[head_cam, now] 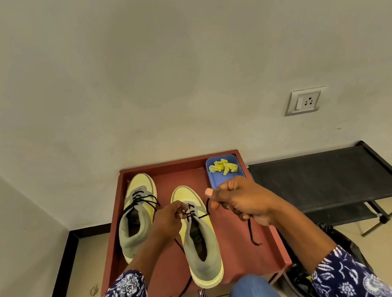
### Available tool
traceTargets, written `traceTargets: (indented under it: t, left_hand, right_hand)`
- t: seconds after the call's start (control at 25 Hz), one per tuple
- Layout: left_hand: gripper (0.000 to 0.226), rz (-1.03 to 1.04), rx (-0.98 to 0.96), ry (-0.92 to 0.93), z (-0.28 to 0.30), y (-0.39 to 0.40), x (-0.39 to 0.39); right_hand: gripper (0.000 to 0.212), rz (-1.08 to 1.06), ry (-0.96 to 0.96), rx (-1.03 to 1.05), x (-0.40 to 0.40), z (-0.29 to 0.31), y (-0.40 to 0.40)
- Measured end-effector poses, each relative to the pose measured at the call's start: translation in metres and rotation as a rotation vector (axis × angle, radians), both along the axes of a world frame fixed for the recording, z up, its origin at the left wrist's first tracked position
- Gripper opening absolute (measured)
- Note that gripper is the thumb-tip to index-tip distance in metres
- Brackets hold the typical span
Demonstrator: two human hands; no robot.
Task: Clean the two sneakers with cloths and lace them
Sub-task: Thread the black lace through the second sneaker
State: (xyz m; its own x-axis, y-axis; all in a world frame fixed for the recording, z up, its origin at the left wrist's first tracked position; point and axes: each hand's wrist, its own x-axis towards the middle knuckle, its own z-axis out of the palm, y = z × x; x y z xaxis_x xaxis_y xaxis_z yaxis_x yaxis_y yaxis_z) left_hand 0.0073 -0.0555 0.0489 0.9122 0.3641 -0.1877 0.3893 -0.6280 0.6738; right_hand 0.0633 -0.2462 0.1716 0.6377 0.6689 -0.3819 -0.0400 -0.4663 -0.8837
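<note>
Pinching the black lace (201,215) at the eyelets, the left hand (168,219) curls its fingers round the cord over the near sneaker (201,249), which stands in the middle of the red cabinet top (239,241), heel toward the front edge. The right hand (239,201) is clenched on the other run of the same lace, pulled out sideways toward the right edge, its loose end dangling below the fist onto the surface. A further tail of lace trails off the front edge (left of the heel). The second sneaker (137,215), already threaded with black lace, sits along the left edge, toe near the back left corner. In the back right corner lies a blue tray (214,183) holding a crumpled yellow cloth (223,166).
</note>
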Motion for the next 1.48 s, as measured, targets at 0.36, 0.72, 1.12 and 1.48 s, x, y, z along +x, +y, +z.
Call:
traceTargets:
  t: [0.36, 0.72, 1.12, 1.48]
  left_hand:
    - [0.017, 0.061, -0.044, -0.017, 0.020, -0.012, 0.009]
    - [0.019, -0.060, 0.012, -0.053, 0.054, -0.004, 0.017]
    - [0.013, -0.094, 0.196, -0.128, 0.091, -0.001, 0.021]
    - [0.016, -0.082, 0.233, -0.184, 0.096, -0.015, 0.013]
  right_hand:
    - [0.036, -0.047, 0.003, 0.014, -0.001, 0.007, -0.002]
    - [0.035, -0.085, -0.003, 0.040, 0.001, 0.016, 0.000]
    - [0.036, -0.066, -0.084, 0.048, 0.005, 0.039, 0.013]
    - [0.036, -0.020, -0.092, 0.041, -0.002, 0.037, 0.015]
